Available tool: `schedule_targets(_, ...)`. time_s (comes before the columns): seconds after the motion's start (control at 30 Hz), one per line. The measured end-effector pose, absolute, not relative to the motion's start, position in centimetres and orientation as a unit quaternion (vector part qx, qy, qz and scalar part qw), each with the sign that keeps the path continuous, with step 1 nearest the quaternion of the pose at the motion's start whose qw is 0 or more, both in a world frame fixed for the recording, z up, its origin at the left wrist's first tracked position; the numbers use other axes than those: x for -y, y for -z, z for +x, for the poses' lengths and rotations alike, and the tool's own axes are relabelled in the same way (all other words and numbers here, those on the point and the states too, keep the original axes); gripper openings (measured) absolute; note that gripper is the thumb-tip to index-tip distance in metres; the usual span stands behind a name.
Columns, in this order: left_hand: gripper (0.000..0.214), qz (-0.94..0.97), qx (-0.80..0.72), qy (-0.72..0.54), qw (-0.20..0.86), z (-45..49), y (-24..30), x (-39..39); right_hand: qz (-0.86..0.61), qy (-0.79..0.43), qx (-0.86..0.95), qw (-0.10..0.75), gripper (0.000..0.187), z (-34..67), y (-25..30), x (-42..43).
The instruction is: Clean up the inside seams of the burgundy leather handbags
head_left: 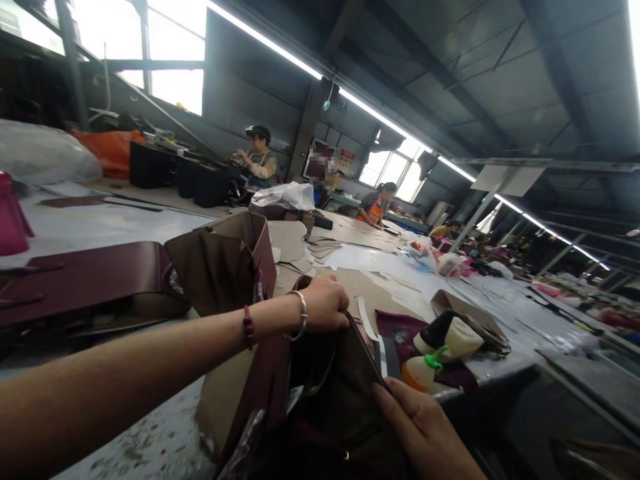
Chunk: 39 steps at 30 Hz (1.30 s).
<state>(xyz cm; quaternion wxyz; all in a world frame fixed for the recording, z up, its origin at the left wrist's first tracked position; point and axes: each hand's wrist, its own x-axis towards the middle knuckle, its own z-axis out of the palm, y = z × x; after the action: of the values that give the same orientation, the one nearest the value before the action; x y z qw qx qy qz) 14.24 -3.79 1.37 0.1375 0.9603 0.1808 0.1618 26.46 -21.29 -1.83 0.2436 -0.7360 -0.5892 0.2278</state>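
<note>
A dark brown lining (345, 393) of a maroon bag (273, 400) lies open in front of me. My left hand (323, 303), with a silver bangle and a red bead bracelet at the wrist, is closed on the far end of the lining's edge. Nearer to me, my right hand (417, 423) pinches the same edge between thumb and fingers. The edge runs taut between the two hands. The bag's lower part falls into shadow at the bottom of the view.
Another maroon bag with brown lining (220, 267) stands left of my hands, beside a maroon panel (95, 273). To the right are a bottle with a green nozzle (420, 370) and a maroon cloth (400, 330). Co-workers (263, 163) sit farther back.
</note>
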Motion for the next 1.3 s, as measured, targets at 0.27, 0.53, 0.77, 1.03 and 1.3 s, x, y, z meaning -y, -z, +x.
schedule_targets(0.27, 0.013, 0.959, -0.196, -0.158, 0.126, 14.6, -1.4, 4.1, -0.719, -0.287, 0.556, 0.302, 0.033, 26.5, 1.7, 21.5)
schedule_targets(0.53, 0.015, 0.959, -0.214, -0.160, 0.099, 14.9, -1.1, 4.3, -0.693, -0.331, 0.568, 0.295, 0.036, 27.0, 1.0, 19.8)
schedule_targets(0.77, 0.015, 0.956, -0.221, -0.168, 0.097, 15.0, -0.9, 4.5, -0.734, -0.201, 0.609, 0.222, 0.030, 26.8, 0.0, 16.2)
schedule_targets(1.03, 0.017, 0.953, -0.220, -0.184, 0.100, 14.0, -1.0, 4.0, -0.728, -0.152, 0.638, 0.199, 0.027, 26.9, -0.2, 14.0)
schedule_targets(1.3, 0.015, 0.947, -0.234, -0.191, 0.114, 12.4, -0.9, 2.6, -0.739, -0.123, 0.635, 0.185, 0.029, 27.1, 0.2, 14.6)
